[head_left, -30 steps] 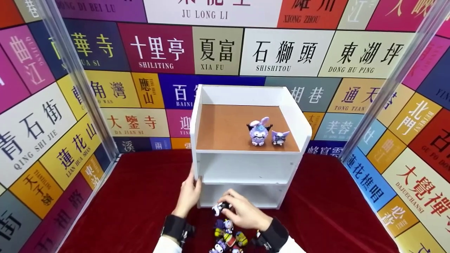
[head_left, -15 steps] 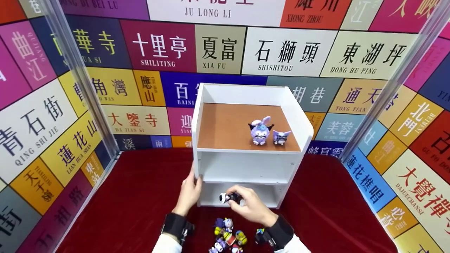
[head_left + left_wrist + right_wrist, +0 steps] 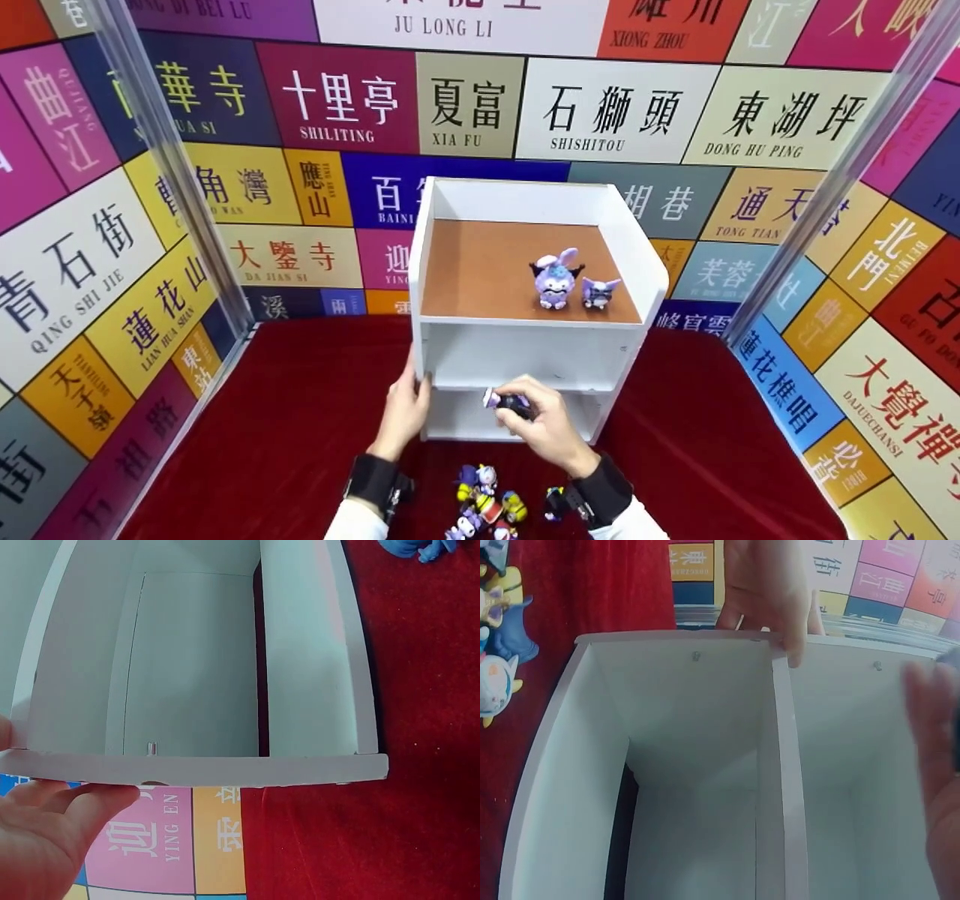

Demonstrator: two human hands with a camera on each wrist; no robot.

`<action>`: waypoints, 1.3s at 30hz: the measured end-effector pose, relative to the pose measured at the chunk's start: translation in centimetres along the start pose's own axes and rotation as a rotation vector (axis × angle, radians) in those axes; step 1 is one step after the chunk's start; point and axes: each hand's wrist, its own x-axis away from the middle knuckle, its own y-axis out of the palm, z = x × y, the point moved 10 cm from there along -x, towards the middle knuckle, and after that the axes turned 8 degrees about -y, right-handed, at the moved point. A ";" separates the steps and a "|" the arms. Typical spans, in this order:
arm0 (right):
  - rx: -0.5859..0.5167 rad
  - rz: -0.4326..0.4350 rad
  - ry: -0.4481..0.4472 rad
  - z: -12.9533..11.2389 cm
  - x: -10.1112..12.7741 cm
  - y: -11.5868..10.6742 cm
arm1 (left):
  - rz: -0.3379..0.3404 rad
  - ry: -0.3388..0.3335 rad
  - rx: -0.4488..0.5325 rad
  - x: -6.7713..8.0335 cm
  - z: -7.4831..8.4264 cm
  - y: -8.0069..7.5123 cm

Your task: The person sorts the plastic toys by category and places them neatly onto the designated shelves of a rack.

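Observation:
A small black figurine with a white and purple part (image 3: pixel 514 406) is pinched between the thumb and fingers of my right hand (image 3: pixel 553 424). That hand is in front of the lower compartments of a white shelf unit (image 3: pixel 526 324) in the head view. My left hand (image 3: pixel 405 414) grips the unit's left side panel, with the thumb on the front edge and the fingers along the outer face, as the right wrist view shows. On the brown top stand a purple figurine with rabbit ears (image 3: pixel 553 289) and a smaller purple figurine (image 3: pixel 598 293).
Several colourful figurines (image 3: pixel 487 506) lie in a cluster on the dark red cloth (image 3: pixel 300 435) before the unit. Another dark figurine (image 3: pixel 555 501) lies beside my right wrist. Panels with printed place names (image 3: pixel 337 105) stand behind and at both sides.
My right hand has lifted the black figurine up and to the right, from above the cluster to in front of the lower compartments. The left hand stays on the side panel.

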 end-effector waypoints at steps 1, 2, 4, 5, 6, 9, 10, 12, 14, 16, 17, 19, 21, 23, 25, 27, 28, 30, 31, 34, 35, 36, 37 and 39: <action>-0.023 0.015 0.003 0.5 0.1 -0.1 | -0.001 -0.004 0.000 0.0 0.0 0.0; -0.046 0.031 0.008 1.0 0.3 -0.3 | -0.002 -0.005 0.000 -0.1 0.0 0.0; -0.078 0.057 0.020 1.2 0.4 -0.6 | -0.003 -0.005 0.000 -0.1 0.0 0.0; -0.088 0.065 0.024 1.3 0.3 -0.7 | -0.004 -0.005 0.000 -0.1 0.0 -0.1; -0.092 0.071 0.025 1.3 0.3 -0.8 | -0.003 -0.003 0.001 0.0 0.0 -0.1; -0.104 0.084 0.023 1.0 0.2 -1.0 | 0.000 -0.001 -0.008 0.0 -0.1 -0.1; -0.108 0.088 0.035 1.3 0.4 -1.0 | 0.001 -0.003 -0.010 0.1 -0.1 -0.1; -0.125 0.096 0.067 2.2 0.8 -1.0 | 0.002 -0.012 -0.011 0.1 -0.2 -0.2; -0.141 0.108 0.094 3.1 1.2 -1.1 | -0.003 -0.027 -0.013 0.1 -0.3 -0.2; -0.148 0.123 0.098 3.4 1.4 -1.3 | -0.007 -0.039 -0.015 0.1 -0.3 -0.2; -0.148 0.136 0.085 3.5 1.4 -1.4 | -0.010 -0.042 -0.018 0.1 -0.4 -0.1; -0.144 0.164 0.035 3.2 1.2 -1.8 | -0.014 -0.041 -0.022 0.1 -0.3 -0.1; -0.133 0.193 -0.004 3.0 1.2 -2.2 | -0.012 -0.033 -0.024 0.1 -0.3 0.0; -0.130 0.215 -0.017 3.0 1.1 -2.5 | -0.008 -0.022 -0.026 0.1 -0.2 0.0; -0.129 0.224 -0.019 3.0 1.1 -2.7 | -0.006 -0.015 -0.021 0.1 -0.1 -0.1; -0.135 0.230 -0.016 2.9 1.0 -2.8 | -0.006 -0.013 -0.019 0.0 0.0 -0.1; -0.140 0.231 -0.017 2.9 1.0 -2.9 | -0.008 -0.015 -0.016 0.0 0.0 0.0; -0.141 0.233 -0.033 2.8 0.9 -3.0 | -0.012 -0.019 -0.011 0.0 0.0 0.0; -0.141 0.234 -0.044 2.8 0.9 -3.1 | -0.015 -0.022 -0.010 0.0 0.0 0.0; -0.126 0.229 -0.076 2.5 0.9 -3.3 | -0.014 -0.026 -0.013 0.0 -0.1 0.0; -0.116 0.227 -0.072 2.5 0.8 -3.4 | -0.013 -0.024 -0.016 0.0 -0.1 0.0; -0.116 0.230 -0.071 2.4 0.8 -3.5 | -0.011 -0.022 -0.016 0.1 -0.1 0.0; -0.119 0.233 -0.057 2.4 0.8 -3.6 | -0.009 -0.020 -0.019 0.1 -0.1 -0.1; -0.137 0.249 -0.024 2.3 0.8 -3.9 | -0.006 -0.013 -0.020 0.1 -0.1 -0.1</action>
